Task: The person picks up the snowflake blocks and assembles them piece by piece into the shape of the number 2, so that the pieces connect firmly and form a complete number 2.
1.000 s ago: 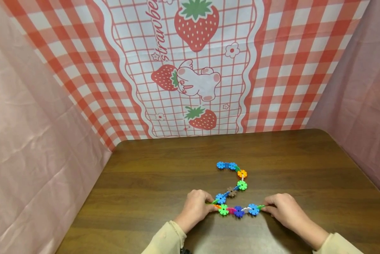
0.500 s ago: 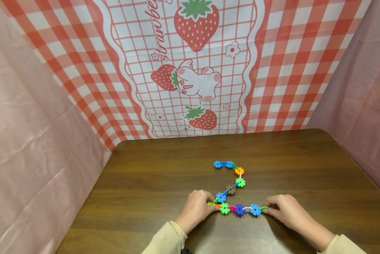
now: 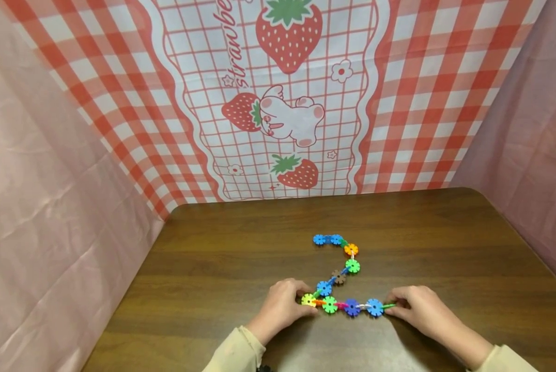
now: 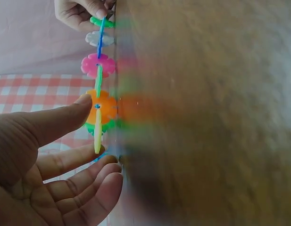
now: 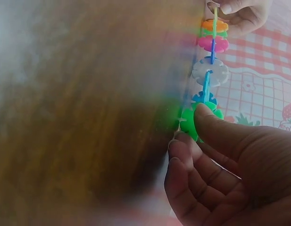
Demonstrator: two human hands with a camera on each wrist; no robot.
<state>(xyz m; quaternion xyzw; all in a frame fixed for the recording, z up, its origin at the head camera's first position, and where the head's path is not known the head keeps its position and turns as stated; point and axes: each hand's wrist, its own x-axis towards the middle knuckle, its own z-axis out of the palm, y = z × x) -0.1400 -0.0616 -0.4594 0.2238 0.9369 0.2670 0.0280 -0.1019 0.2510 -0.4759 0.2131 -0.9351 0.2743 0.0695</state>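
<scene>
A chain of notched interlocking discs in several colours lies on the table, bent like a figure 2. At its lower left corner my left hand [image 3: 282, 306] has thumb and fingers spread around the yellow disc [image 3: 308, 300]. In the left wrist view, the thumb tip is beside the orange disc [image 4: 103, 106], and the index fingertip is at the edge of the yellow disc. My right hand [image 3: 422, 309] pinches the green end disc [image 5: 188, 123] between thumb and fingers, with a light blue disc [image 3: 374, 307] just left of it.
The chain's far part curves up past a brown disc [image 3: 338, 277] and an orange disc [image 3: 351, 249] to blue discs [image 3: 320, 239]. Beneath is a brown wooden table [image 3: 231, 243]. A strawberry-print checked cloth [image 3: 408, 113] hangs behind, with pink cloth [image 3: 64, 155] at the left.
My left fingers have spread away from the yellow disc, which now shows fully. The bottom row has shifted slightly right with my right hand; the upper curve has moved slightly left and away.
</scene>
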